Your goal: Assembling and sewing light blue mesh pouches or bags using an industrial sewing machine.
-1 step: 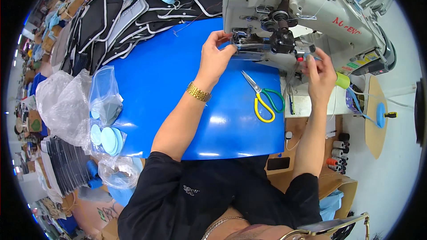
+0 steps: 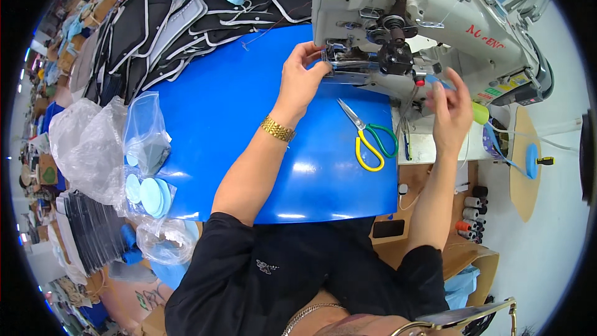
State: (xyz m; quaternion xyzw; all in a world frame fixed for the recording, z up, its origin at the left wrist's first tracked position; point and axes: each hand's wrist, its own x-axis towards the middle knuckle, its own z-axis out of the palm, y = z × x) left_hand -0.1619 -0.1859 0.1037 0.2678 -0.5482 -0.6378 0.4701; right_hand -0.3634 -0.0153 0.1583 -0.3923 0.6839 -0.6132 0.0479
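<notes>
My left hand (image 2: 303, 78) reaches to the needle end of a white sewing machine (image 2: 336, 0). Its thumb and fingers are closed at the edge of the metal parts by the needle; what they hold is hidden. My right hand (image 2: 453, 109) is beside the machine's red button (image 2: 420, 81), fingers apart and slightly blurred. A narrow light-blue strip (image 2: 440, 79) shows just behind its fingertips. Scissors (image 2: 367, 137) with one yellow and one green handle lie partly open on the blue work surface (image 2: 242, 106), between my forearms.
Black pieces with pale edging (image 2: 130, 31) are heaped at the far left. Clear plastic bags (image 2: 87, 143) and light-blue discs (image 2: 154, 197) lie at the left edge. Thread spools (image 2: 476, 211) and a dark phone (image 2: 388, 229) sit lower right. A light-blue roll (image 2: 532, 160) hangs at right.
My right hand has shifted slightly right, away from the machine's red button, and its fingers have spread. My left hand stays at the needle end.
</notes>
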